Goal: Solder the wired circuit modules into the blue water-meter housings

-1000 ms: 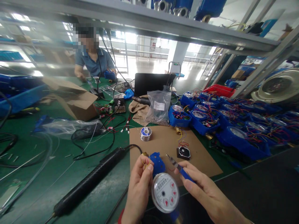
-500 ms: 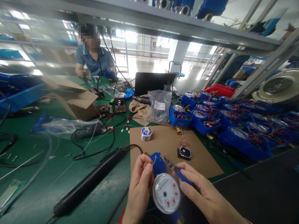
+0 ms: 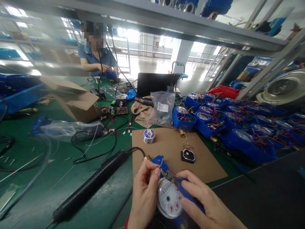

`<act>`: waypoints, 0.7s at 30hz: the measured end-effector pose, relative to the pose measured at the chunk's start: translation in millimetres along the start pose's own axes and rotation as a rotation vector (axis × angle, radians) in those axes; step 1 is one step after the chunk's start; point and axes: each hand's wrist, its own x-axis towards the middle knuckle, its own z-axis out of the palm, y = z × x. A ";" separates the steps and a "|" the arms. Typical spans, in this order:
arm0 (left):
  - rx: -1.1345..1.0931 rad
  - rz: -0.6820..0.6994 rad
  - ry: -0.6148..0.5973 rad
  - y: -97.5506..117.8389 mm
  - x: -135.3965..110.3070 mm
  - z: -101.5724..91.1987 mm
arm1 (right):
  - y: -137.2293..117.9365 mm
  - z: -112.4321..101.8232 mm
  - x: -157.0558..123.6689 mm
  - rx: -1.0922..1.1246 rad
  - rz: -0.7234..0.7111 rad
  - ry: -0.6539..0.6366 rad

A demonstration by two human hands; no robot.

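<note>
A blue water meter (image 3: 168,197) with a round white dial sits at the bottom centre, between my hands. My left hand (image 3: 145,194) pinches a thin yellow wire beside the meter's blue housing. My right hand (image 3: 206,203) is closed on blue-handled pliers (image 3: 177,186); their metal jaws meet the wire just above the dial. A small black module (image 3: 187,156) with red wires lies on the brown cardboard sheet (image 3: 209,165) just beyond.
A solder spool (image 3: 149,136) rests on the cardboard. A long black tool (image 3: 90,186) with a cable lies left. Rows of blue meters (image 3: 238,133) fill the right side. A cardboard box (image 3: 73,100), plastic bags and a laptop stand farther back, where another person sits working.
My right hand brought the pliers leftward and down until their jaws reached the yellow wire above the dial. My left hand stayed at the wire.
</note>
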 end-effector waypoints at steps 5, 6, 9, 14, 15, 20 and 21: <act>0.121 0.043 0.001 2.1 0.0 2.1 | 6.9 3.6 0.7 -0.133 0.058 0.009; 0.136 0.053 -0.002 2.3 0.1 2.2 | 7.6 4.0 0.6 -0.143 0.051 0.015; 0.162 0.066 -0.003 2.6 0.2 2.1 | 8.0 3.9 0.0 -0.176 0.054 0.011; 0.178 0.062 0.003 1.5 0.1 2.4 | 10.1 2.7 -0.8 -0.198 0.042 0.016; 0.182 0.066 0.004 1.3 0.3 2.5 | 10.8 2.8 -0.9 -0.202 0.027 0.036; 0.205 0.081 0.001 0.8 1.7 2.6 | 11.0 4.1 0.3 -0.203 0.054 0.017; 0.209 0.082 0.000 1.0 2.0 2.5 | 10.4 4.3 1.1 -0.196 0.067 -0.001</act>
